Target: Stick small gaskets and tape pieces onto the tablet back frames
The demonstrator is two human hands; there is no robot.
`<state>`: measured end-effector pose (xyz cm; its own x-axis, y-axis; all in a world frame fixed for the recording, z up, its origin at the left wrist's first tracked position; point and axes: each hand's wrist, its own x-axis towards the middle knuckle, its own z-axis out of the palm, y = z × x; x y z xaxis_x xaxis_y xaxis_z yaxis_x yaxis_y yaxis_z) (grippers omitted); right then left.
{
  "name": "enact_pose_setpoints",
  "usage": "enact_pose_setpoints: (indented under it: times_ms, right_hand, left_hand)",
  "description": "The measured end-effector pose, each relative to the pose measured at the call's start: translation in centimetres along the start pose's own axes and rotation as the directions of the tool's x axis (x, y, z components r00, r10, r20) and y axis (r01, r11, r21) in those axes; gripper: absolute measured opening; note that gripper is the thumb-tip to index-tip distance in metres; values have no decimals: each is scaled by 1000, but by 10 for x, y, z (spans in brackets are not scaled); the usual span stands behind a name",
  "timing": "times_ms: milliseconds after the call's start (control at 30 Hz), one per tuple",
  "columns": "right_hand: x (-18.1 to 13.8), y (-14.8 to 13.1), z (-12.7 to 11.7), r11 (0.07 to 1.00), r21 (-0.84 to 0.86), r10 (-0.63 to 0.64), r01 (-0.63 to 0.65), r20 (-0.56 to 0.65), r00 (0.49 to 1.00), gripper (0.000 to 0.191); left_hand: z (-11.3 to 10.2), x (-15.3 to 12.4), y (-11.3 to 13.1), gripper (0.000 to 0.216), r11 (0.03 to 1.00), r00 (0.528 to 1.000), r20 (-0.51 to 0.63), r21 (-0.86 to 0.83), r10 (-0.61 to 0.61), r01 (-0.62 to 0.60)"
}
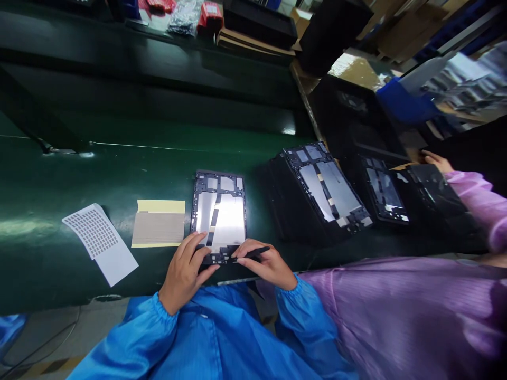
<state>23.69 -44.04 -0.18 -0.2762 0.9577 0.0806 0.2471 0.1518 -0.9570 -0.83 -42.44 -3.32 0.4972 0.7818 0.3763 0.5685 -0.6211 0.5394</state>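
Note:
An open tablet chassis (232, 216) lies flat on the green bench, with a silvery panel and a dark ribbon cable (214, 219) running down it. My left hand (186, 269) grips its lower left edge, fingers bent over the frame and thumb at the bottom edge. In my right hand (269, 264) is a pair of black tweezers (259, 252), pinched between thumb and fingers. Their tip points at small parts along the chassis's lower edge; whether they hold anything is too small to tell. Left of the chassis lie a tan sheet with yellow edges (158, 229) and a white label sheet (97, 232).
A tall stack of tablet chassis (336, 184) stands to the right. Beyond it another chassis (384, 190) lies near a co-worker's hand (438, 160) and pink sleeve (473, 187). Black trays (259, 24) and red packets (209, 16) sit at the back.

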Motion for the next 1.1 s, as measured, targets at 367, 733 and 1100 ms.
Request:
enact_pose_setpoints:
  times_ms: [367, 733, 1100]
  right_hand:
    - [-1, -20, 8, 970, -207, -111, 124, 76, 991, 8]
    - [-7, -15, 11, 983, -139, -131, 120, -69, 989, 7]
    - [88, -35, 25, 968, -5, -251, 252, 43, 967, 12]
  left_hand:
    - [0, -2, 0, 29, 1000, 1000, 8, 4, -3, 3]
    - [1, 0, 4, 26, 999, 999, -32, -32, 4, -5]
    - [-112, -39, -108, 43, 793, 689, -542, 66, -482, 606]
